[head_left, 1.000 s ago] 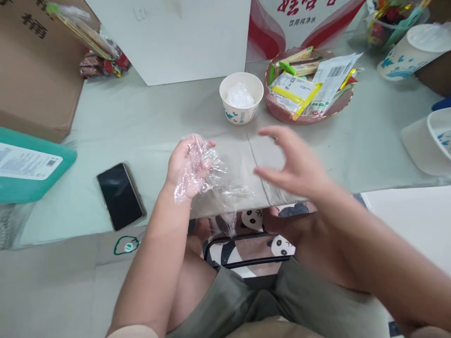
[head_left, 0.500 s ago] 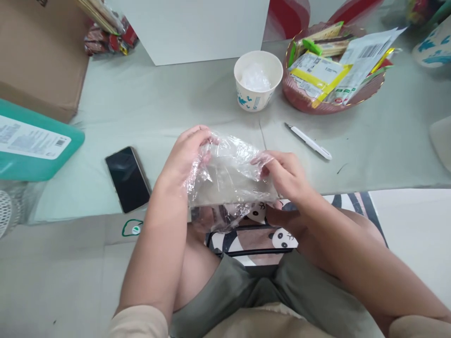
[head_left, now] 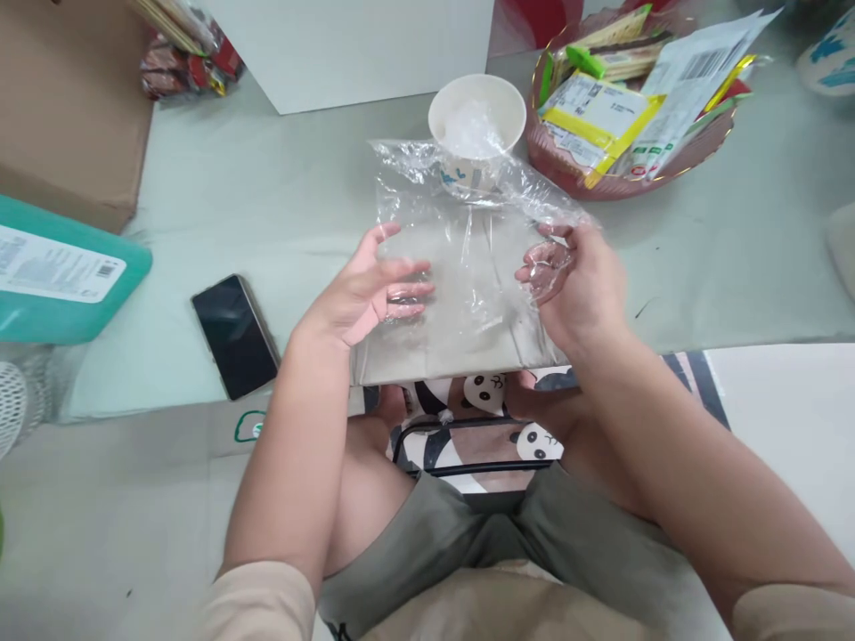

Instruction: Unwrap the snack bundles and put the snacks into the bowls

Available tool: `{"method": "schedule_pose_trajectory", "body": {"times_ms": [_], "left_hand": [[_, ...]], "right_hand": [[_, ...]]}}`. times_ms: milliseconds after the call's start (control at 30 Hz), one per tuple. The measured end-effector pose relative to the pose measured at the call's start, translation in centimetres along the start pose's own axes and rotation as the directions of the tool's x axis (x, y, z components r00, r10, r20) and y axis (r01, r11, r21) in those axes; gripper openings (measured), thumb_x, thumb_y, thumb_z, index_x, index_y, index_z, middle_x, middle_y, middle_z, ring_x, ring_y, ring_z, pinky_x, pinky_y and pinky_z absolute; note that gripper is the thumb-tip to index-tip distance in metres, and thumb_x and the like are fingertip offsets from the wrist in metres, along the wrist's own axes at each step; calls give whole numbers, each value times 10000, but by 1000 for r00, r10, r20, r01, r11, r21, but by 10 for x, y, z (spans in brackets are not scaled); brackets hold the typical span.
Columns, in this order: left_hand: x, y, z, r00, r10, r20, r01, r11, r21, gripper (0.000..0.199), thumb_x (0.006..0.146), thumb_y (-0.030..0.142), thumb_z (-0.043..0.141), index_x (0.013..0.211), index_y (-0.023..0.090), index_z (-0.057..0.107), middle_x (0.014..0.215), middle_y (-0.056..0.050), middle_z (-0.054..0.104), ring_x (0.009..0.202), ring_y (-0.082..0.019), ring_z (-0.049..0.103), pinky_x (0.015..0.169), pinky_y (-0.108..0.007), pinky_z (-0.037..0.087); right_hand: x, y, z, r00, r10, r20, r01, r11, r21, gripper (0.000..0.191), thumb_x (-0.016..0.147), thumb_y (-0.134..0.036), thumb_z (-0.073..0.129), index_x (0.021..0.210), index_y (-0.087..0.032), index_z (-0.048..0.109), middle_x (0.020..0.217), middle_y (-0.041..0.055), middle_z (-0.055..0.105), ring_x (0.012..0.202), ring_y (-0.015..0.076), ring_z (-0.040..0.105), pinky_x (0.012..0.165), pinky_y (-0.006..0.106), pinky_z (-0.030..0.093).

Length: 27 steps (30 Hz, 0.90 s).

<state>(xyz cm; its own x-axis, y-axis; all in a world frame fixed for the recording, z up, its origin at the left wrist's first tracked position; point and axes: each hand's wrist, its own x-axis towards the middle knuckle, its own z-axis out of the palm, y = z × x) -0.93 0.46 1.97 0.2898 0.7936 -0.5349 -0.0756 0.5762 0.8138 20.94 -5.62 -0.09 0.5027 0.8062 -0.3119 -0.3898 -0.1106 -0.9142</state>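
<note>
A sheet of thin clear plastic film (head_left: 460,258) is spread over the table's front part, see-through and wrinkled. Its far edge rises in front of a paper cup (head_left: 476,169) with blue prints, which has crumpled clear plastic in it. At the film's left side, my left hand (head_left: 374,285) has its fingers stretched apart, touching or just beside the film. My right hand (head_left: 581,276) has curled fingers at the right edge, with film bunched around them. Whether the film is a single sheet or a bag, I cannot tell.
A black phone (head_left: 235,336) lies left of my left arm. Behind it stand a green bottle (head_left: 60,267) with a white label and a cardboard box (head_left: 67,107). A pink glass bowl (head_left: 567,174) of wrapped snacks stands back right. A white board (head_left: 361,53) is behind.
The bunched film has been spread out wide and away from me toward the cup. My hands have moved apart, and the left fingers have opened. The pen is now hidden behind my right hand.
</note>
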Motion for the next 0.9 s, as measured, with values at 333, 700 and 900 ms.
{"method": "schedule_pose_trajectory", "body": {"times_ms": [333, 700, 900], "left_hand": [[7, 3, -15, 898, 323, -297, -225, 920, 320, 231, 918, 212, 640, 689, 197, 664, 367, 54, 423, 285, -62, 260, 310, -169, 91], [5, 1, -11, 934, 298, -197, -321, 942, -97, 330, 930, 452, 694, 691, 236, 624, 347, 70, 345, 257, -37, 204, 327, -202, 61], [11, 1, -15, 850, 453, -270, -488, 870, -76, 322, 928, 295, 605, 615, 220, 614, 504, 7, 515, 412, -82, 436, 387, -195, 307]], "right_hand": [[17, -10, -20, 989, -146, -6, 143, 977, -157, 251, 854, -480, 718, 848, -251, 616, 423, -109, 353, 320, 66, 246, 327, 209, 205], [34, -9, -23, 990, 136, -24, -136, 991, 3, 350, 955, -596, 508, 999, -255, 576, 686, -9, 632, 503, 137, 566, 434, 257, 413], [20, -2, -24, 995, 55, 82, -36, 976, -213, 635, 800, -287, 740, 1375, -311, 474, 793, -30, 739, 603, 166, 680, 599, 302, 573]]}}
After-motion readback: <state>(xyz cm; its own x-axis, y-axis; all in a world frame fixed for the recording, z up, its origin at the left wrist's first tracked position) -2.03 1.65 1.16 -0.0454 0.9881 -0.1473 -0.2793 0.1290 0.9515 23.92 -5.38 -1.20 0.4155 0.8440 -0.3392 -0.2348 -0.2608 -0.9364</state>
